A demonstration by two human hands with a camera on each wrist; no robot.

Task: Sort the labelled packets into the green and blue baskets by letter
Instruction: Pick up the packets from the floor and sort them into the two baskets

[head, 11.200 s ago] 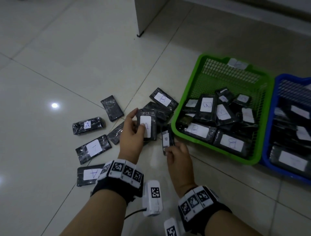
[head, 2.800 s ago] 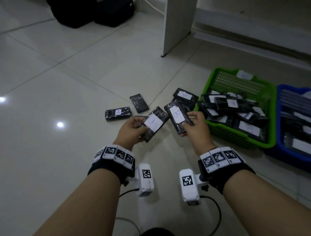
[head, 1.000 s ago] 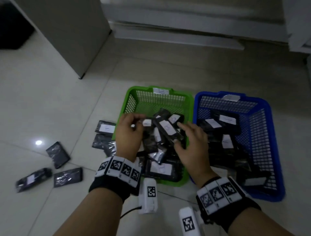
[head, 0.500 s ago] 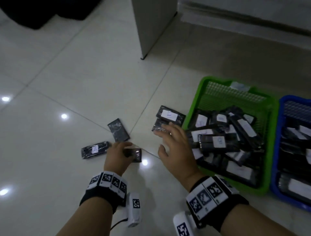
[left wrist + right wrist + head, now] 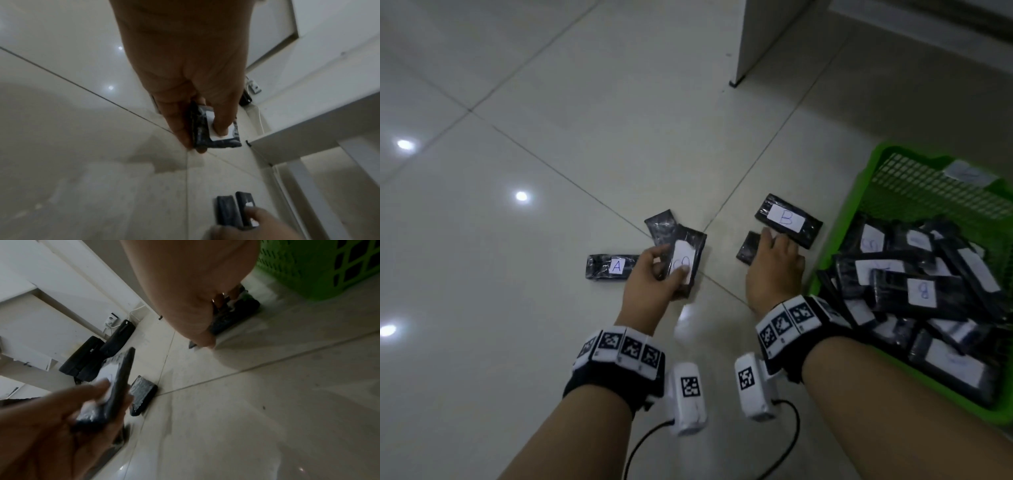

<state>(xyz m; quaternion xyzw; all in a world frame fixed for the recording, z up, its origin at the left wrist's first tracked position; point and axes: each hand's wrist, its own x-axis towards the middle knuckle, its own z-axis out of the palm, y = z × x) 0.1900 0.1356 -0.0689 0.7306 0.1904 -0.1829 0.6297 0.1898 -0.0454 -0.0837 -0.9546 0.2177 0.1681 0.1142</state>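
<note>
We see the left hand gripping a labelled packet, while the right hand presses on floor packets, its grip unclear.

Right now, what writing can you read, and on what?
"A": white label on the black wrapped packet lying on the floor.
"B": label on the black packet beside the green plastic basket.
"B": label on a packet inside that basket.
Other labels: blurred.

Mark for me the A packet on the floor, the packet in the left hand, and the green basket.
A packet [image 5: 613,267], head view, white label.
Packet in left hand [image 5: 686,263], head view, its label.
Green basket [image 5: 873,163], head view, far rim.
</note>
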